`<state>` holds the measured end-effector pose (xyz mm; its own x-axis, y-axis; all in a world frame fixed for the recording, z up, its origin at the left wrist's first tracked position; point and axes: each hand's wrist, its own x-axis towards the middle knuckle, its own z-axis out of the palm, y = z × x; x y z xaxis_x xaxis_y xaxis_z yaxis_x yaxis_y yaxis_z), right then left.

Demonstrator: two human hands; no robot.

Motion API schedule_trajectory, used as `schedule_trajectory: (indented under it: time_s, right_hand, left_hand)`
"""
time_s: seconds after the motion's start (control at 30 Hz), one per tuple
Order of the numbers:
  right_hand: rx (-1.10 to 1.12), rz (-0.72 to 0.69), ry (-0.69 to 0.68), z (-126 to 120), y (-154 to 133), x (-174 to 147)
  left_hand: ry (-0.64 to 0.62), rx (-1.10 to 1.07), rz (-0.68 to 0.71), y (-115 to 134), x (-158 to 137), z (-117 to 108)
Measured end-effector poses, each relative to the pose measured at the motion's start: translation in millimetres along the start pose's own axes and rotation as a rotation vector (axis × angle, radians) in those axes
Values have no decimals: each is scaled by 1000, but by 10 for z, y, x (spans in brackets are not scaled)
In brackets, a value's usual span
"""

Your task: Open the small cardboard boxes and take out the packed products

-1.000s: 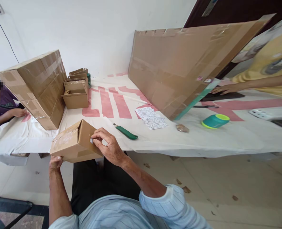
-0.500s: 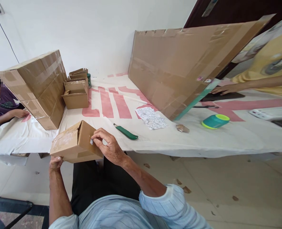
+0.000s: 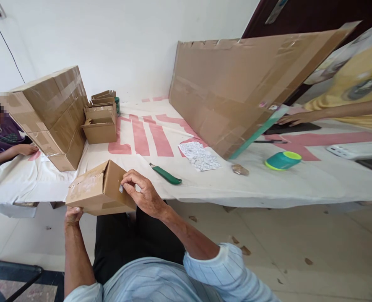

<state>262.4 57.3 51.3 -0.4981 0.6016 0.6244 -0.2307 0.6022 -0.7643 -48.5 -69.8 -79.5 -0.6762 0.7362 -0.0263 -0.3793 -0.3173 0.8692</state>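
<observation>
A taped cardboard box [image 3: 91, 184] is held tilted above my lap, at the front edge of the table. My left hand [image 3: 74, 214] grips its lower left corner, thumb on top and the other fingers hidden beneath. At the box's right end, my right hand [image 3: 141, 191] pinches a small whitish piece, like a sticker [image 3: 121, 188], against the cardboard. Its print is too small to read. A green-handled cutter knife [image 3: 166, 173] lies on the table just beyond my right hand.
Stacked taped boxes [image 3: 52, 121] stand at the left, with open small cartons [image 3: 100, 130] behind. A large cardboard panel [image 3: 217, 88] rises at centre right. Printed sheets [image 3: 201, 157], a brown lump [image 3: 240, 169] and a teal cup [image 3: 280, 160] lie on the cloth. People sit at both sides.
Hardly anything differs. The box and both my hands keep their places, and the view has shifted very slightly.
</observation>
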Motion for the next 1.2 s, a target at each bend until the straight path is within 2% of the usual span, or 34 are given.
schedule_trajectory:
  time_s: [0.4,0.57,1.07,1.2]
  right_hand:
    - [-5,30,9,-9,4,-20]
    - [-19,-10,32,-1,31,-37]
    - [-20,-22,-14,-10,-41,-30]
    - [-17,-27,44,22,-20,-47]
  left_hand:
    - [2,0,0,3,-3,20]
    - [4,2,-9,9,-5,28]
    - [5,-18,1,-19,7,-17]
    - [15,-23,7,-35,13,-44]
